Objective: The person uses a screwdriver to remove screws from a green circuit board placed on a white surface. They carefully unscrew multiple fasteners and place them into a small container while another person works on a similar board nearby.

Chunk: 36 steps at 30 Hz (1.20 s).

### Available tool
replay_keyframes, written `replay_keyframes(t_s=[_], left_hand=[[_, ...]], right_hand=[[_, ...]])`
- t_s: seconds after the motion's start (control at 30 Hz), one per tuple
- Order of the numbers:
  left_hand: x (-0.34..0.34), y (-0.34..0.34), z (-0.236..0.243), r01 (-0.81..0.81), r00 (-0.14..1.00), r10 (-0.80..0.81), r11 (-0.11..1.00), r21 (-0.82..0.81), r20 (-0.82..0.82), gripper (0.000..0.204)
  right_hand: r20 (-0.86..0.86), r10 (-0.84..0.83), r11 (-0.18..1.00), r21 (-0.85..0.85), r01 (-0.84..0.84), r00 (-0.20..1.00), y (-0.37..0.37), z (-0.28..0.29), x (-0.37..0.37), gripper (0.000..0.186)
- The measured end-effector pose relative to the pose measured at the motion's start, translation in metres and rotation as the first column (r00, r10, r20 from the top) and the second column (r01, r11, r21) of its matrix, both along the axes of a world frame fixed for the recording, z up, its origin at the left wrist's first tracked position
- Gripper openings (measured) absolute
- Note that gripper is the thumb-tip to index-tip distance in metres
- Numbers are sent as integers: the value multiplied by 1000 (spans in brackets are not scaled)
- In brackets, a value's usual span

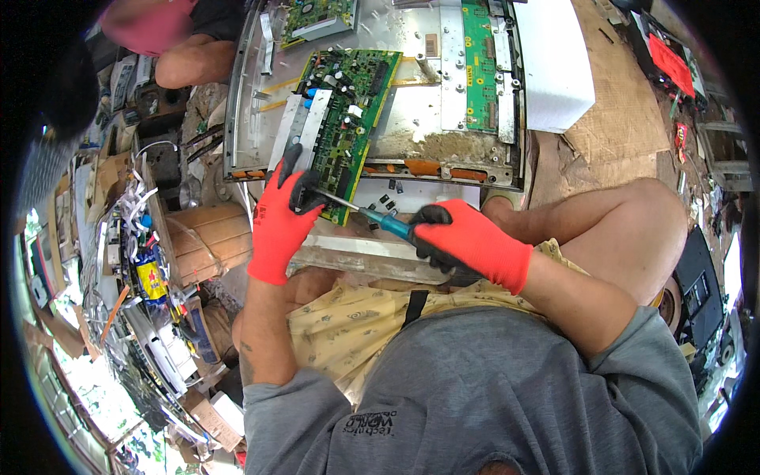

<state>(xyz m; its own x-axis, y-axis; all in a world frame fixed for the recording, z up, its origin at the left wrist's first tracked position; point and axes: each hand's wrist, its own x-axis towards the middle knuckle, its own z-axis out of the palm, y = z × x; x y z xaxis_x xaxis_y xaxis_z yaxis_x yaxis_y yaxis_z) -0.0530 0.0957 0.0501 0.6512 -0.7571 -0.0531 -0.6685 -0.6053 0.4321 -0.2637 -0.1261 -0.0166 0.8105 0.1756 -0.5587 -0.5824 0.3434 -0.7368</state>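
Note:
A green circuit board (372, 87) with many small parts lies tilted at the near left of a large metal panel (412, 119), its lower end past the panel's near edge. Two pale metal heat sinks (318, 123) run along its left side. My left hand (277, 220), in a red and black glove, is closed on the board's near left corner by the heat sinks. In my gloved right hand (471, 244) is a screwdriver with a teal handle (385, 223). Its shaft points left, and the tip reaches the board beside my left fingers, which partly hide it.
A second circuit board (321, 20) and a long green board (480, 63) sit on the panel. Small black parts (385, 200) lie near its front edge. A white block (558, 67) and cardboard (625, 111) are at right. Scrap fills the left; another person's leg (195, 63) shows there.

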Motion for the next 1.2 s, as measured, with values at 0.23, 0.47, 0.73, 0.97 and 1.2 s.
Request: replay_keyframes(t_s=[0.23, 0.47, 0.73, 0.97, 1.2], left_hand=[[0, -1, 8, 6, 1000, -6, 999, -53, 2, 70], [0, 6, -2, 118, 990, -118, 993, 7, 78, 48], [-1, 7, -1, 107, 987, -115, 991, 80, 109, 36], [-4, 3, -2, 149, 970, -177, 974, 171, 166, 39], [0, 5, -6, 157, 970, -175, 981, 114, 168, 37]], right_hand=[[-120, 32, 999, 29, -29, 992, -1, 26, 15, 27], [340, 27, 769, -608, 198, 940, 18, 4, 11, 39], [-180, 73, 997, 11, -72, 981, -5, 17, 12, 42], [573, 23, 741, -560, 370, 820, 18, -11, -2, 39], [-201, 79, 949, 314, -12, 976, -14, 9, 6, 31]])
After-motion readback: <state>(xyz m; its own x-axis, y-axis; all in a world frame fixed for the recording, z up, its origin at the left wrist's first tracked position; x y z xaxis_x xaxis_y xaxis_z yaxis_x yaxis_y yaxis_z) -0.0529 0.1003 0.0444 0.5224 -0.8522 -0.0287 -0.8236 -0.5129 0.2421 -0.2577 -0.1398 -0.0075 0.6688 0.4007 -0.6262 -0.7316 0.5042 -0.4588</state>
